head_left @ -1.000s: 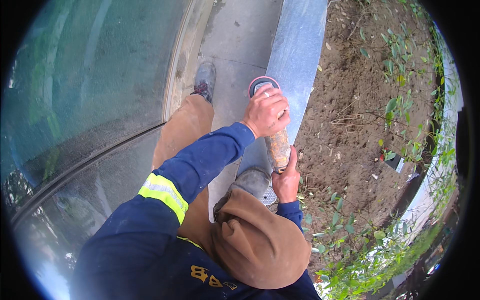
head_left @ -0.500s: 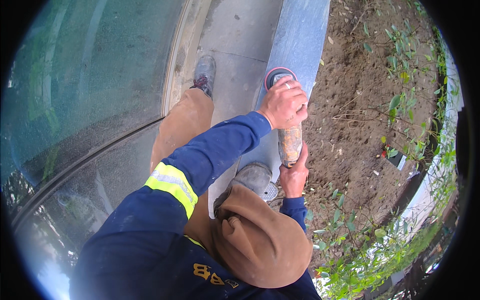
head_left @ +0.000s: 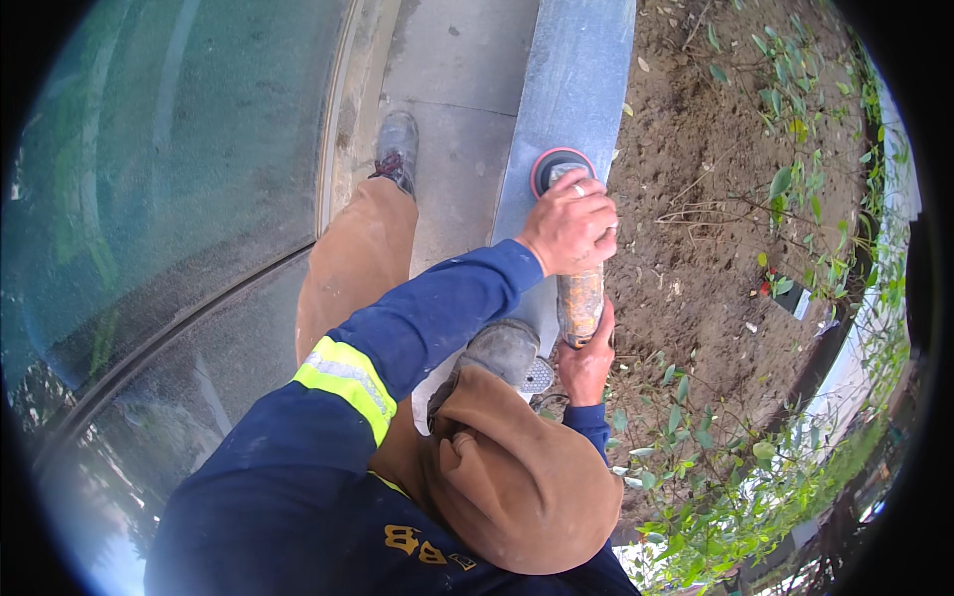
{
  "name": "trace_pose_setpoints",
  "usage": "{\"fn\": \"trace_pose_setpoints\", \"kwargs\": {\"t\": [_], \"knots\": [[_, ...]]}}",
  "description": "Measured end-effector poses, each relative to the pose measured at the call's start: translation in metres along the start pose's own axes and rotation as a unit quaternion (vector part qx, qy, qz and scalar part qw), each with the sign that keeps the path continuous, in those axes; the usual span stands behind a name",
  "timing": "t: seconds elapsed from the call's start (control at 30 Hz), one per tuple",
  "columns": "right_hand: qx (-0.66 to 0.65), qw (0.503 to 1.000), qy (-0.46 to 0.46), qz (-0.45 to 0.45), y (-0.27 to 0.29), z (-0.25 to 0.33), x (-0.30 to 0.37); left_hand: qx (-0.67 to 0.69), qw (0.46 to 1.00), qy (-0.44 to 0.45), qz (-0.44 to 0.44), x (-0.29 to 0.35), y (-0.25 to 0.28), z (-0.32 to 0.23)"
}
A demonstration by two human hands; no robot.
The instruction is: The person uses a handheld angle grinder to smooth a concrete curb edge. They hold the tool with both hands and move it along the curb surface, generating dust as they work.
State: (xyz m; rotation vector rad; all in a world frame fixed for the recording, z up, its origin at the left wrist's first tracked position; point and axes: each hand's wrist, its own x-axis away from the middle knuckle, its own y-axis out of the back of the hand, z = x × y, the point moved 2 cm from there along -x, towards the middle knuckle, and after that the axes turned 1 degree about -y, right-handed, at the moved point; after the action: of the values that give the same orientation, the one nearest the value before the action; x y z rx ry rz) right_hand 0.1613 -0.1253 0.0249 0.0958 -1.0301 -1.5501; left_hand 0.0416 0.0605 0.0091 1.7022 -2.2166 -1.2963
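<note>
My left hand [head_left: 570,228] is wrapped over the front of a handheld power sander [head_left: 580,303], just behind its head. A round black disc with a pink-red rim [head_left: 544,163] sits on that head, over the grey stone slab [head_left: 576,84] and close to its soil-side edge. Around the rear of the worn, dusty yellow-and-grey body, my right hand [head_left: 588,363] is closed, thumb along its side. The disc's underside is hidden.
Bare soil [head_left: 686,219] with twigs and leafy plants [head_left: 785,189] borders the slab on the right. To the left lie grey paving [head_left: 459,149] and a large glass pane [head_left: 189,149]. My left shoe [head_left: 397,144] rests on the paving; my other shoe [head_left: 502,353] is near the slab.
The sander has shifted right across the slab, toward the soil edge, and slightly nearer to me. Both hands keep hold of it. The whole view has shifted a little.
</note>
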Motion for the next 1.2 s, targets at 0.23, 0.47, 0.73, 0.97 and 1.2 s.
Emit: {"fn": "trace_pose_setpoints", "kwargs": {"t": [0.23, 0.47, 0.73, 0.97, 1.2], "knots": [[-0.017, 1.0, 0.004, -0.027, 0.007, -0.003, -0.013, 0.014, 1.0, -0.015, 0.014, -0.018, -0.018, 0.002], [0.002, 0.999, 0.042, -0.013, -0.014, 0.007, -0.009, -0.014, 1.0, -0.001, -0.008, -0.003, 0.012, 0.017], [-0.021, 0.999, -0.036, -0.008, -0.003, -0.006, 0.01, 0.026, 1.0, -0.005, 0.014, 0.004, -0.007, -0.008], [-0.026, 0.998, -0.047, -0.038, 0.01, -0.016, 0.002, 0.037, 0.998, -0.026, 0.046, -0.015, -0.033, -0.016], [-0.016, 0.999, 0.005, -0.036, -0.002, -0.014, 0.006, 0.027, 0.999, -0.021, 0.033, -0.004, -0.016, -0.008]]}}
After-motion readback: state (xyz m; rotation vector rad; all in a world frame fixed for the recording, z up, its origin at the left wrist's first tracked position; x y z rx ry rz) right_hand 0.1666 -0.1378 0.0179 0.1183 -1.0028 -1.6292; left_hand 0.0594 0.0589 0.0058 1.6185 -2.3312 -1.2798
